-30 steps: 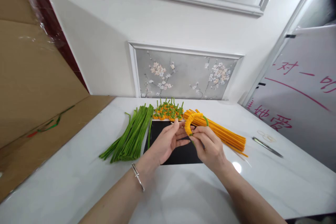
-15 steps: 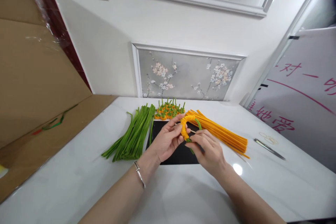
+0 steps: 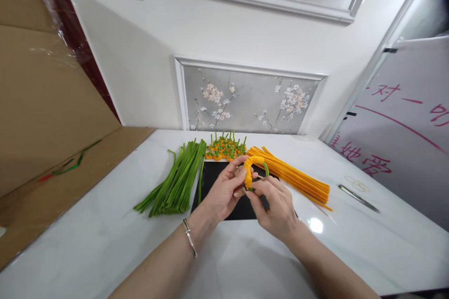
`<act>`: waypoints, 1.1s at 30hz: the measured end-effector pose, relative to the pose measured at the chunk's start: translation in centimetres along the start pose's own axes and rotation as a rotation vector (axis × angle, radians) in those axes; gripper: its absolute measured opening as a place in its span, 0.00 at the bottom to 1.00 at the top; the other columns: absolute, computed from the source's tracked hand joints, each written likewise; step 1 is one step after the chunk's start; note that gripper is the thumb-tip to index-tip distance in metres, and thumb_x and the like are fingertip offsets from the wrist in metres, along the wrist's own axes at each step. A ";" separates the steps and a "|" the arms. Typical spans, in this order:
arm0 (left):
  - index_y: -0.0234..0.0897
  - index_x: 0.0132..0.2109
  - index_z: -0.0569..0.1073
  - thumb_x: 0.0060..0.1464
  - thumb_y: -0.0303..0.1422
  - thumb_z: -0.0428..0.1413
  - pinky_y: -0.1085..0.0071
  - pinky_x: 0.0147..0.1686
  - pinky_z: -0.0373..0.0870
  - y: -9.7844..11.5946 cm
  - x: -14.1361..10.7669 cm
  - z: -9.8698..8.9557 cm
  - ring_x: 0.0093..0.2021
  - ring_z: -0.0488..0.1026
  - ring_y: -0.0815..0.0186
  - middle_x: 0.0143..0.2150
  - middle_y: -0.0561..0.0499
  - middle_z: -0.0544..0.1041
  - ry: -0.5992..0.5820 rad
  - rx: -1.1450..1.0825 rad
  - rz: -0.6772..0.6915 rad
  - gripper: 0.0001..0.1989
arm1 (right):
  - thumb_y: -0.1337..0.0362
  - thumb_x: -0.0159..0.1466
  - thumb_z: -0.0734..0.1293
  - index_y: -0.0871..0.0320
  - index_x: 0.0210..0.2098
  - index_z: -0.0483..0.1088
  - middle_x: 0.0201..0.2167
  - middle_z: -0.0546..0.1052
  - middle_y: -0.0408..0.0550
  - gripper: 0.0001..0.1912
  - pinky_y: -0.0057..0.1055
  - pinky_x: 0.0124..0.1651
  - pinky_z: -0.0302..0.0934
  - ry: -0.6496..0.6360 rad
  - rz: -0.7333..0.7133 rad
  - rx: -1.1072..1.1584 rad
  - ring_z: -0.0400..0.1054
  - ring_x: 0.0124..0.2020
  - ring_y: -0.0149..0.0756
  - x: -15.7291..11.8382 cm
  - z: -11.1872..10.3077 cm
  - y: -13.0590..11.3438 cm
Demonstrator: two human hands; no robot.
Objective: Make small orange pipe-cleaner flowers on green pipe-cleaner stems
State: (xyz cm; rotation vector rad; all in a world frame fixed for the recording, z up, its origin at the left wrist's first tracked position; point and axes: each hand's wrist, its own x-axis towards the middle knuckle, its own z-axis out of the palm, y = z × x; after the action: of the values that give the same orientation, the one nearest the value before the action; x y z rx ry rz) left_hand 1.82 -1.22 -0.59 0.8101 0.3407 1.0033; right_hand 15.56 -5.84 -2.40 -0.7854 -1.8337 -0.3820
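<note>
Above a black mat (image 3: 242, 212), both hands hold a curved orange pipe-cleaner coil (image 3: 249, 173), wound around a green pipe cleaner (image 3: 266, 168) that shows at its upper right end. My left hand (image 3: 220, 191) pinches the coil's left side between thumb and fingers. At the coil's lower end, my right hand (image 3: 275, 201) is closed, thumb and forefinger pressed together on it. A thin pale stick (image 3: 260, 176) pokes out by the right fingers; how it is held is hidden.
Left of the mat lies a bundle of green pipe cleaners (image 3: 178, 182), with an orange bundle (image 3: 294, 175) to its right. Behind stand several small orange-and-green pieces (image 3: 226, 147). A slim silver tool (image 3: 358, 198) and pale loops (image 3: 357, 184) lie far right. Cardboard (image 3: 52, 88) borders the left.
The coil and both hands have shifted slightly right and down, and the coil has turned a little. Both hands keep their pinch on it.
</note>
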 end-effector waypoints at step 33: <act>0.40 0.48 0.76 0.49 0.20 0.63 0.91 0.17 0.59 0.1 -0.1 0.1 0.34 0.77 0.73 0.38 0.48 0.78 0.029 -0.201 -0.012 0.18 | 0.69 0.63 0.67 0.55 0.49 0.63 0.37 0.75 0.48 0.16 0.40 0.44 0.70 0.054 0.097 0.060 0.71 0.41 0.40 -0.5 -0.1 1.3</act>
State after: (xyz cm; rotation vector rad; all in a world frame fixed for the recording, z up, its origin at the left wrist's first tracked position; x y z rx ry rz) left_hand 1.76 -1.36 -0.41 0.6111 0.2647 1.0208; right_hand 16.62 -5.14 -2.98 -0.8119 -1.7415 -0.2822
